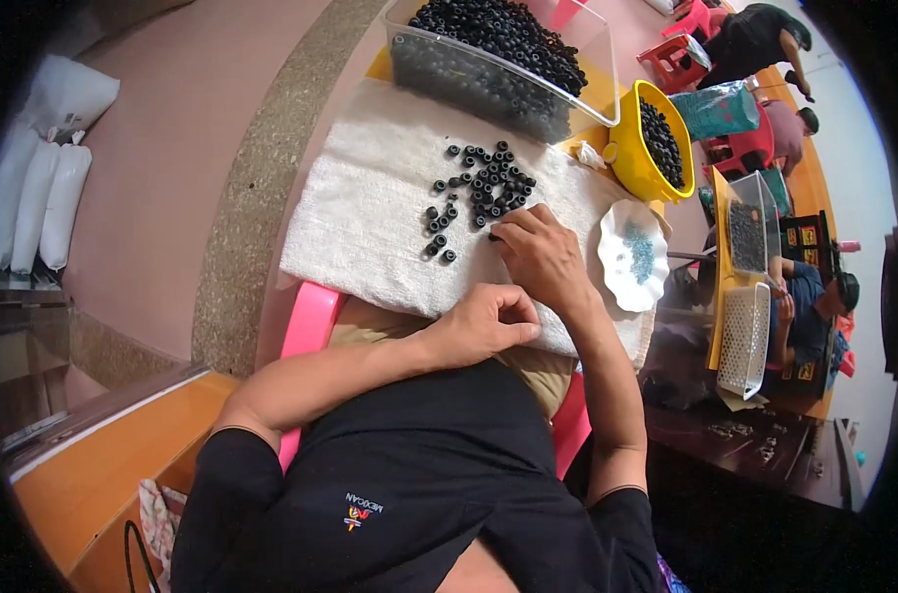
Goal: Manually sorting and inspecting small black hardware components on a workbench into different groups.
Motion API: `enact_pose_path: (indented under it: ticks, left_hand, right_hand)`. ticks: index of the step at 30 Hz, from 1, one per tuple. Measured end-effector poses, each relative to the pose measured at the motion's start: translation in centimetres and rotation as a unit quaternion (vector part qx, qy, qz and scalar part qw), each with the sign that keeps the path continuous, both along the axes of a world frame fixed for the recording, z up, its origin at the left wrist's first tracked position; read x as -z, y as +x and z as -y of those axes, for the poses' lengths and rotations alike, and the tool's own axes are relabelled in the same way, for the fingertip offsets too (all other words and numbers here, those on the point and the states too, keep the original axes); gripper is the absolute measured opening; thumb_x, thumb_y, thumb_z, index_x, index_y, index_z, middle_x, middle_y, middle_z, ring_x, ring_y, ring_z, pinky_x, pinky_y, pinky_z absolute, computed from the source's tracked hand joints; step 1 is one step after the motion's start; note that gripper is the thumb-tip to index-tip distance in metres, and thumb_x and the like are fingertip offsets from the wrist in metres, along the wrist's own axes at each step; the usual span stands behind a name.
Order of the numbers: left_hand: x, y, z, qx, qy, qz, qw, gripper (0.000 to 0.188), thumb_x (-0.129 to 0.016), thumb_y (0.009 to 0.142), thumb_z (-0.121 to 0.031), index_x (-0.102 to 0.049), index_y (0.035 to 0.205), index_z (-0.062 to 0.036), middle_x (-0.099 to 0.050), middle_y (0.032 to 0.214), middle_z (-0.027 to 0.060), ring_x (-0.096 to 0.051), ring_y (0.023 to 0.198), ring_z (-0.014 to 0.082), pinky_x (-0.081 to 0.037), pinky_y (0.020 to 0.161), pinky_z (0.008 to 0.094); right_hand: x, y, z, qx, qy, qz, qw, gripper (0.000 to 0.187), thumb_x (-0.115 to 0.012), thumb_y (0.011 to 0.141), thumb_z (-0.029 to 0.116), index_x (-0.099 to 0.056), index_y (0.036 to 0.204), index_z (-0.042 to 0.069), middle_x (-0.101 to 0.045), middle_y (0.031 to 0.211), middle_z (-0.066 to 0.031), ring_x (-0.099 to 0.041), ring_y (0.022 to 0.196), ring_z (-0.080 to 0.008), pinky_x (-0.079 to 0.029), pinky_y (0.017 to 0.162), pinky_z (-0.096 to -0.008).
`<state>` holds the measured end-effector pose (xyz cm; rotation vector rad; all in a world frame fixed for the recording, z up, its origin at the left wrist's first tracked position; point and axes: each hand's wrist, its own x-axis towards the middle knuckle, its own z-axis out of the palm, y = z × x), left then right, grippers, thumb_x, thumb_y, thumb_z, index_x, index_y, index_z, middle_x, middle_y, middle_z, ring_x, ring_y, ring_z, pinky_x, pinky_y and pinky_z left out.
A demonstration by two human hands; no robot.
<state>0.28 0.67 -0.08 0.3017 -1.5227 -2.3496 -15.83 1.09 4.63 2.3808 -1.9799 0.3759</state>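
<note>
Small black hollow cylindrical pieces [484,196] lie scattered on a white towel [370,208] in front of me. My right hand [543,255] rests low over the towel at the near right side of these pieces. Its fingers are bent together, and a dark piece [494,236] shows at the fingertips. Closer to my body, my left hand [488,321] is closed, thumb and forefinger curled toward each other; anything between them is hidden. To the right of my right hand sits a white scalloped dish [617,277] holding tiny blue-green beads [642,253].
Beyond the towel stands a clear plastic bin [597,74] heaped with black pieces. A yellow bowl [623,148] of similar pieces is at its right, beside crumpled white paper [589,155]. Farther right, other people sit at a table with a white basket [743,341]. White sacks [36,198] stand far left.
</note>
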Motion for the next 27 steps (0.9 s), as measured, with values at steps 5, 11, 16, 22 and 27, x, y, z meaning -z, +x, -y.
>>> enact_pose_path:
  ticks: [5,11,16,22,27]
  left_hand:
    - [-0.1,-0.1,-0.1,-0.015,-0.029,0.018,0.999,0.008,-0.069,0.088,-0.007,-0.064,0.091,-0.0011,-0.065,0.085,-0.0008,-0.058,0.081,0.0052,-0.049,0.074,0.0236]
    - [-0.6,0.1,-0.1,-0.012,-0.048,0.028,0.998,0.009,-0.069,0.086,-0.006,-0.065,0.088,0.0009,-0.065,0.082,0.0001,-0.057,0.079,0.005,-0.049,0.072,0.0241]
    - [-1.1,0.3,-0.1,0.0,-0.076,0.036,0.996,0.011,-0.069,0.086,-0.009,-0.064,0.088,0.0012,-0.065,0.079,0.0001,-0.055,0.077,0.0049,-0.047,0.069,0.0251]
    - [-0.9,0.4,0.0,-0.003,-0.091,0.041,0.995,0.014,-0.07,0.086,-0.011,-0.065,0.089,0.0017,-0.067,0.082,0.0015,-0.057,0.079,0.005,-0.049,0.071,0.0259]
    - [-0.6,0.2,0.0,-0.006,-0.094,0.045,0.995,0.017,-0.071,0.086,-0.012,-0.065,0.091,0.0027,-0.069,0.085,0.0029,-0.058,0.081,0.0053,-0.049,0.073,0.0261]
  right_hand:
    - [-0.9,0.8,0.5,0.002,0.004,0.009,1.0,0.02,-0.073,0.074,0.012,-0.071,0.093,0.009,-0.067,0.097,-0.001,-0.061,0.093,-0.0227,-0.053,0.074,-0.0356]
    - [-1.3,1.8,3.0,-0.044,-0.008,0.035,0.998,0.02,-0.072,0.075,0.011,-0.071,0.095,0.008,-0.067,0.098,-0.0025,-0.061,0.094,-0.0243,-0.053,0.076,-0.0363]
    - [-0.3,2.2,5.0,-0.059,0.002,0.004,0.998,0.02,-0.067,0.078,0.01,-0.071,0.098,0.008,-0.066,0.102,-0.0026,-0.058,0.097,-0.0242,-0.052,0.079,-0.0362]
    - [0.0,2.8,6.0,-0.05,0.04,-0.038,0.997,0.025,-0.064,0.079,0.009,-0.07,0.104,0.008,-0.065,0.101,-0.0038,-0.056,0.099,-0.024,-0.05,0.082,-0.0356]
    - [0.2,2.7,5.8,-0.045,0.046,-0.048,0.997,0.024,-0.064,0.08,0.009,-0.069,0.103,0.008,-0.063,0.096,-0.0045,-0.056,0.097,-0.024,-0.05,0.081,-0.0362]
